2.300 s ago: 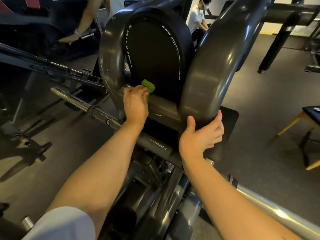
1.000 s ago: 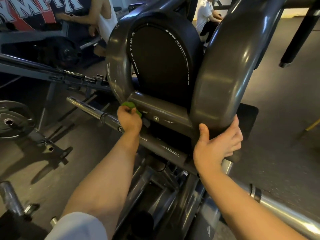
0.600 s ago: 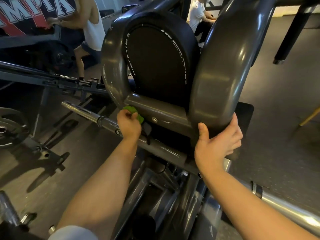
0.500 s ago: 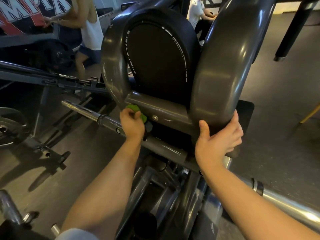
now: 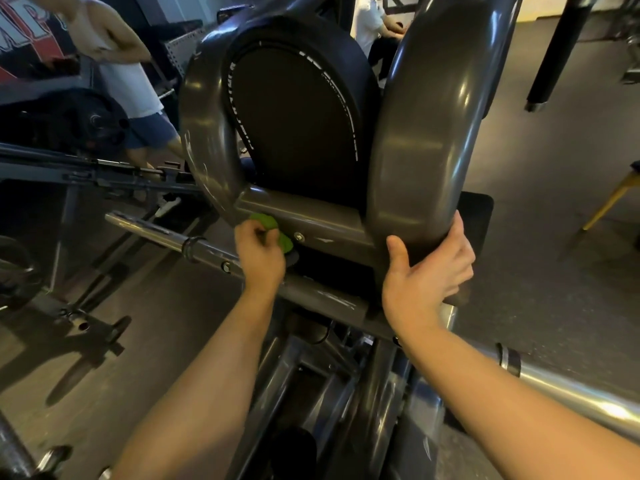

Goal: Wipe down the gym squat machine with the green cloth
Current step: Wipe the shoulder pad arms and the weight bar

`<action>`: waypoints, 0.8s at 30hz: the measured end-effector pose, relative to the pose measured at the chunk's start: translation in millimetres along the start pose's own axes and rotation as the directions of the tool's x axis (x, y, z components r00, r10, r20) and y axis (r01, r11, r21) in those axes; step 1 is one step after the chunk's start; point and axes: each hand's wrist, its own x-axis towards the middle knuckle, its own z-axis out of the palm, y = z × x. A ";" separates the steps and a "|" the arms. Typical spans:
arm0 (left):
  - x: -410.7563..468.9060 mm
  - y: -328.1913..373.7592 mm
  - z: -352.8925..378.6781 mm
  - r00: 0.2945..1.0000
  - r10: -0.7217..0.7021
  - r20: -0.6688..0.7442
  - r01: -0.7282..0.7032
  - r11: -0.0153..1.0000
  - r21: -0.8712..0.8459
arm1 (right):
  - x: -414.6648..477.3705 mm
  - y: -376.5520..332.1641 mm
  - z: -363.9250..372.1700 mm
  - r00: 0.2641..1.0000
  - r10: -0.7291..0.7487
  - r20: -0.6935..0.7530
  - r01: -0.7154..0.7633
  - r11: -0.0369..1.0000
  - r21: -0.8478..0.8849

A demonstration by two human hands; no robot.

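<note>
The left hand [image 5: 261, 259] is curled around the green cloth [image 5: 269, 222], bunching it and pressing it against the lower front edge of the grey crossbar [image 5: 329, 221] of the squat machine [image 5: 207, 140], close to where that crossbar meets the left curved tube. Only a lump of the cloth shows above and to the right of the knuckles, just left of a small bolt [image 5: 298, 236] on the crossbar. The right hand [image 5: 429, 271] grips the bottom bend of the right curved tube [image 5: 415, 150], with the thumb upright on the near face and the fingers wrapped around the far side. A black back pad [image 5: 298, 126] with white stitching stands between the two tubes, above the crossbar. A chrome bar [image 5: 156, 230] runs out to the left below the cloth hand. Behind, a person in a white vest [image 5: 128, 81] stands beside a dark weight plate [image 5: 93, 123], and another person in a white shirt [image 5: 370, 22] sits further back on the grey floor [image 5: 554, 271].
</note>
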 end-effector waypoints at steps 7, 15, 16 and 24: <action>-24.1 10.3 18.0 0.985 0.168 0.037 -0.166 0.985 -0.045 | 1.6 2.7 -1.1 1.000 -0.010 0.010 0.010 1.000 -0.020; -7.7 13.4 1.7 0.996 0.090 0.007 -0.089 0.992 -0.093 | 4.1 2.2 -5.0 1.000 -0.018 0.020 0.018 1.000 -0.005; -22.3 19.8 9.1 0.987 0.158 0.006 -0.157 0.985 -0.070 | 3.9 2.3 -4.4 1.000 -0.018 0.022 0.019 1.000 -0.008; -111.0 41.6 61.2 0.972 0.222 0.080 -0.214 0.972 -0.099 | 5.2 2.9 -7.9 0.999 -0.018 0.038 0.018 1.000 -0.002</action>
